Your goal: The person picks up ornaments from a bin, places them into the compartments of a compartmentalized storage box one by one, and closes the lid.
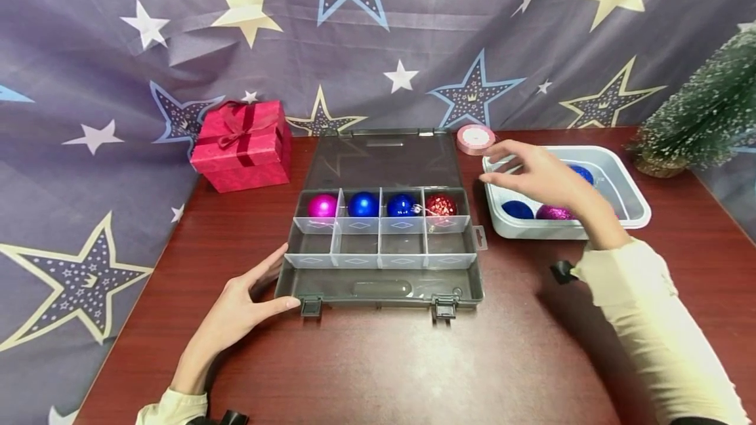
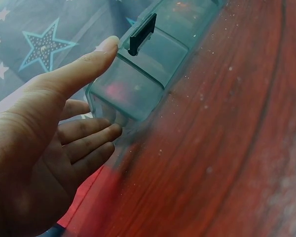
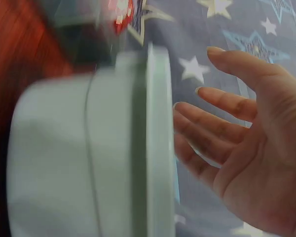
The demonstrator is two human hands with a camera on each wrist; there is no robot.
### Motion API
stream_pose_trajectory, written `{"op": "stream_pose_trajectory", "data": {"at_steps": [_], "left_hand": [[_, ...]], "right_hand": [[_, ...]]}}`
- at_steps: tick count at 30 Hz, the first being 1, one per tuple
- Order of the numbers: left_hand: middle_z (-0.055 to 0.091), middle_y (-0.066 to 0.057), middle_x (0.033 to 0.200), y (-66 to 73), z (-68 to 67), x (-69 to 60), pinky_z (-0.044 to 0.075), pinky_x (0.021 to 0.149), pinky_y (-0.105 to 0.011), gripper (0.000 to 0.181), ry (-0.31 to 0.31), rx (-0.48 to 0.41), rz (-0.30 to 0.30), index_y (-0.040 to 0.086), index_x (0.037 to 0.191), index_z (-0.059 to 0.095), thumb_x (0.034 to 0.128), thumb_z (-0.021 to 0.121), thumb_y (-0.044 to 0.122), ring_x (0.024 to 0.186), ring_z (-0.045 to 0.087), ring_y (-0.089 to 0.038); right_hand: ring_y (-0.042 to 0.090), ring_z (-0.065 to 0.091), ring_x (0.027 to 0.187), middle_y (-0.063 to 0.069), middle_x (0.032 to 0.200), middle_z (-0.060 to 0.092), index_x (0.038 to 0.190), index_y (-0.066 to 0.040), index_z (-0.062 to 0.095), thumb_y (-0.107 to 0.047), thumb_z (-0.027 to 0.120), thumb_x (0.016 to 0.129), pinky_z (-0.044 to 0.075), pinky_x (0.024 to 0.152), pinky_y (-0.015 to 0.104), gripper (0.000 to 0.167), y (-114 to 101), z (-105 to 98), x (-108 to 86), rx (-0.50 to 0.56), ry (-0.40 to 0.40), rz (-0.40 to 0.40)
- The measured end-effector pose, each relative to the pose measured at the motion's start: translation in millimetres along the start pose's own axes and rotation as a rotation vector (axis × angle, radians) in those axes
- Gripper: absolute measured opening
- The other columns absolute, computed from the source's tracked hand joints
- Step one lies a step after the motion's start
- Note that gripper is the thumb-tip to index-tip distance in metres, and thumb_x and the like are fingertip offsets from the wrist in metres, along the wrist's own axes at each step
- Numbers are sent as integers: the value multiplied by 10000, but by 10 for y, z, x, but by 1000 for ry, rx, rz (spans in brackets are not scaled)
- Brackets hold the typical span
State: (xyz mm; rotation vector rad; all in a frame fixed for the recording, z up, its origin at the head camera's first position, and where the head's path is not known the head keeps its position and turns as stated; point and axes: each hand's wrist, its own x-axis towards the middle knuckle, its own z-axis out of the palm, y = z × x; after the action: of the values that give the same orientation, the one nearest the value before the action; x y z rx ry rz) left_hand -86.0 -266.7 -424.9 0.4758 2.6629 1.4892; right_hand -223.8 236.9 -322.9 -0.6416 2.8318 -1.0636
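Observation:
A dark translucent divided box lies with its lid folded back on the table. Its back row holds a pink ball ornament, a blue ball, a darker blue ball and a red ball, one per compartment. My left hand touches the box's front left corner, thumb and fingers spread and straight. Above the white tub hovers my right hand, fingers loosely bent with nothing in them. Inside the tub are blue balls and a glittery magenta ball, partly hidden by the right arm.
Behind the box's left side stands a red gift box with a bow. A pink ribbon roll lies between the lid and the tub. At the far right is a small frosted tree. A starry cloth hangs behind the table.

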Motion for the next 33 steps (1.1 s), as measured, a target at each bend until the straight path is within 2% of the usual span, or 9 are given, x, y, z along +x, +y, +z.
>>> {"op": "stream_pose_trajectory", "data": {"at_steps": [4, 8, 11, 14, 19, 23, 26, 29, 33], "left_hand": [[629, -48, 1411, -4, -2, -10, 380, 1054, -127, 879, 5, 1, -2, 258, 1604, 417, 860, 875, 163, 1285, 586, -96], [629, -54, 1410, -2, -3, -15, 383, 1053, -130, 880, 4, -4, -2, 258, 1605, 415, 860, 874, 160, 1284, 587, -100], [632, -55, 1407, -3, 0, -17, 385, 1053, -131, 880, 5, -8, -2, 256, 1604, 417, 859, 875, 156, 1283, 588, -101], [631, -53, 1409, -8, 7, -17, 384, 1055, -133, 879, 5, -14, -3, 255, 1604, 418, 859, 875, 156, 1288, 585, -101], [626, -52, 1414, -5, 10, -9, 386, 1058, -138, 879, 2, -22, -10, 250, 1605, 416, 860, 875, 160, 1293, 581, -102], [625, -50, 1416, 3, 3, -6, 389, 1057, -140, 881, 1, -19, -14, 249, 1605, 416, 859, 877, 167, 1296, 584, -125], [625, -42, 1417, 12, 0, -3, 390, 1055, -140, 877, 0, -16, -19, 256, 1604, 417, 860, 877, 182, 1298, 586, -149], [624, -35, 1418, 16, -2, -2, 391, 1055, -143, 876, -1, -20, -22, 257, 1604, 418, 861, 877, 188, 1301, 587, -169], [624, -32, 1418, 11, -1, -4, 392, 1056, -144, 878, 1, -22, -23, 253, 1603, 419, 859, 879, 184, 1302, 588, -181]], "right_hand": [[420, 639, 1166, 252, 1314, 631, 1381, -6, 589, -230, 728, 991, 548, 897, 386, 470, 176, -193, -181, -20, 18, 67], [419, 655, 1144, 230, 1306, 646, 1367, -46, 613, -307, 719, 996, 451, 774, 132, 466, 328, -365, -354, -70, 66, 138], [434, 660, 1122, 229, 1276, 669, 1348, -67, 630, -347, 717, 994, 397, 757, 101, 460, 461, -449, -461, -98, 96, 175], [455, 645, 1130, 245, 1280, 661, 1355, -65, 620, -377, 711, 995, 428, 815, 181, 485, 582, -503, -549, -114, 102, 214], [485, 615, 1159, 278, 1319, 621, 1395, -55, 586, -447, 691, 993, 447, 762, 204, 572, 748, -576, -663, -138, 94, 280], [494, 618, 1154, 277, 1322, 619, 1397, -38, 577, -439, 685, 998, 407, 701, 144, 576, 857, -605, -718, -160, 93, 284], [514, 621, 1142, 294, 1307, 621, 1387, -17, 578, -407, 692, 999, 461, 739, 215, 562, 905, -604, -741, -177, 93, 273], [546, 612, 1138, 327, 1296, 609, 1390, 9, 561, -394, 697, 997, 527, 818, 406, 579, 921, -590, -733, -192, 88, 267], [567, 596, 1141, 359, 1276, 591, 1397, 49, 524, -384, 706, 991, 480, 886, 640, 622, 918, -560, -683, -214, 81, 264]]}}
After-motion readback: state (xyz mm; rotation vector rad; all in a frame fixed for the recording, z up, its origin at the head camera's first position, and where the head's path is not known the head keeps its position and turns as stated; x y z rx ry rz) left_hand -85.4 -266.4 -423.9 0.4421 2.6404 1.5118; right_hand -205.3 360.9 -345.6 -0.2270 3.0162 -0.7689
